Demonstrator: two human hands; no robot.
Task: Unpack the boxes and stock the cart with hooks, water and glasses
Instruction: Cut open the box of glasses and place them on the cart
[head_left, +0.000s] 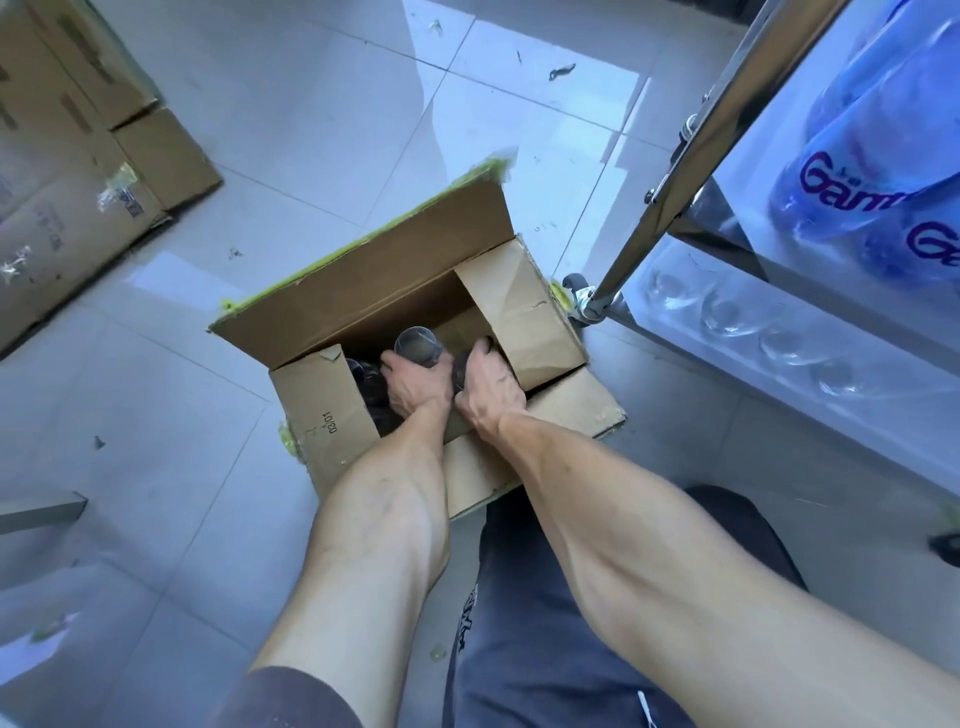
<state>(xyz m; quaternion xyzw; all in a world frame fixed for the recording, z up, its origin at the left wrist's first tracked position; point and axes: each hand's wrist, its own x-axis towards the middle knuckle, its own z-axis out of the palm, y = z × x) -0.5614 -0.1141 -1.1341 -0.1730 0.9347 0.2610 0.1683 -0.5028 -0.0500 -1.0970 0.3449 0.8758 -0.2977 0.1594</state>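
Observation:
An open cardboard box (332, 415) with green tape on its flaps stands on the floor in front of me. Both my hands reach into it. My left hand (413, 387) grips a clear glass (418, 345) that rises above the others. My right hand (488, 387) curls round another dark-looking glass (460, 371) deeper in the box, mostly hidden by its fingers. More glasses (369, 379) show in the box's left part. The cart (675, 150) stands at the right, with several glasses (727, 314) on a lower shelf and water bottles (862, 156) on the shelf above.
Flattened and stacked cardboard boxes (78, 156) lie on the tiled floor at the upper left. A cart wheel (584, 296) sits just right of the open box. My knee (597, 597) in dark trousers is below the box. A grey edge (41, 512) juts in at the left.

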